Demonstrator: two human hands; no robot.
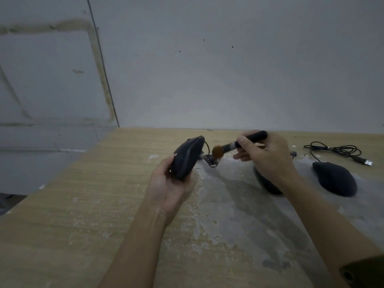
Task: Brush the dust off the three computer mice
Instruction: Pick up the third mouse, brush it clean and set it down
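1 mouse [187, 157] is clamped in the left hand [169, 183], tilted on edge so its side faces the brush [239, 145], pinched by the right hand [268, 156]. The bristles hover just at its 3 o'clock; 2 other mice [334, 178] are left on the table [83, 204], probably awaiting brushing.

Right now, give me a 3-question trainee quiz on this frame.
1. True or false: the brush is in the left hand.
2. How many mice lie on the table? A) one B) two C) three
3. Fill in: the left hand holds a ___.

Key: 1 false, the right hand holds it; 2 B, middle mouse and right mouse; 3 mouse.
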